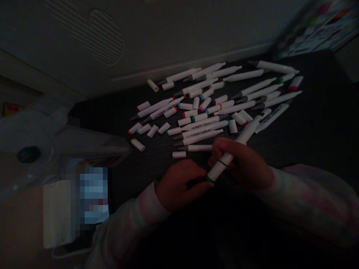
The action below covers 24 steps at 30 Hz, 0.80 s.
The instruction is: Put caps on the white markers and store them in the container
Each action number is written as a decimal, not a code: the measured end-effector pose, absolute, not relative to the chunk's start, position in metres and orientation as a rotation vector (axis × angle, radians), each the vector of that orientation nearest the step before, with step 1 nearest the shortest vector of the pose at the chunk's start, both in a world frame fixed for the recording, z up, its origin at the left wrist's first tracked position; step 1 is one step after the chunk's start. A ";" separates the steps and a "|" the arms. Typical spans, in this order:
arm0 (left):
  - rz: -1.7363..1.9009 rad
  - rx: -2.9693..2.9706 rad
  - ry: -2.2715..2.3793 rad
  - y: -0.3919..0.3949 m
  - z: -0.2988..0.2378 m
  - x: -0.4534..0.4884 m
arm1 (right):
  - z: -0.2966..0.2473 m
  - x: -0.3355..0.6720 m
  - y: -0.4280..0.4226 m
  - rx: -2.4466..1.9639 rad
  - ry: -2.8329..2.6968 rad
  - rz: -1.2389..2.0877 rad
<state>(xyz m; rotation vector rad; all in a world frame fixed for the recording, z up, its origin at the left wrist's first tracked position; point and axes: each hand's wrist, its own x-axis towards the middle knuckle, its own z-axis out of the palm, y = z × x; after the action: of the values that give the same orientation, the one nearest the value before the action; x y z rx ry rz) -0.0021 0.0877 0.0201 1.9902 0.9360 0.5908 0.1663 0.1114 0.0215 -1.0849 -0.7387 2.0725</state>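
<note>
The scene is very dim. My right hand [241,164] is closed round a white marker [235,149] that slants from upper right down to lower left, with a green band at its lower end. My left hand [179,185] is curled shut beside that green end, its fingertips touching or almost touching it. I cannot make out what, if anything, the left fingers pinch. Both hands sit at the near edge of a dark mat [308,123]. Beyond them lie several white markers [202,130] and loose caps [138,144].
A white wall or board [168,41] rises behind the mat. At the left stands a pale plastic object [56,142] over a white box [56,213]. A colourful printed sheet [319,26] lies at the top right.
</note>
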 end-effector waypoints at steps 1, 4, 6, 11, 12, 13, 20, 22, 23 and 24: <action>0.594 1.989 0.935 0.088 0.020 -0.002 | 0.021 0.166 0.111 -1.084 -0.732 2.076; 0.596 1.984 0.930 0.087 0.020 -0.002 | 0.021 0.166 0.111 -1.082 -0.720 2.084; 0.599 1.976 0.935 0.087 0.020 -0.002 | 0.021 0.166 0.111 -1.091 -0.722 2.077; 0.586 1.975 0.952 0.087 0.021 -0.001 | 0.021 0.165 0.112 -1.091 -0.730 2.075; 0.589 1.973 0.953 0.087 0.021 -0.001 | 0.021 0.165 0.112 -1.091 -0.732 2.074; 0.592 1.970 0.954 0.087 0.021 -0.001 | 0.021 0.165 0.112 -1.094 -0.733 2.074; 0.603 1.940 0.947 0.087 0.022 -0.002 | 0.021 0.166 0.112 -1.091 -0.734 2.085; 0.599 1.936 0.945 0.087 0.022 -0.002 | 0.021 0.166 0.112 -1.089 -0.743 2.080; 0.592 1.934 0.951 0.087 0.022 -0.002 | 0.021 0.166 0.112 -1.091 -0.746 2.078; 0.592 1.934 0.952 0.087 0.021 -0.002 | 0.021 0.166 0.111 -1.093 -0.744 2.079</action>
<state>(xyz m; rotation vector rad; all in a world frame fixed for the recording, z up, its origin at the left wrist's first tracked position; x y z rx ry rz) -0.0022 0.0871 0.0214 1.9339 0.9522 0.5916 0.1661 0.1115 0.0210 -1.0932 -0.7443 2.0788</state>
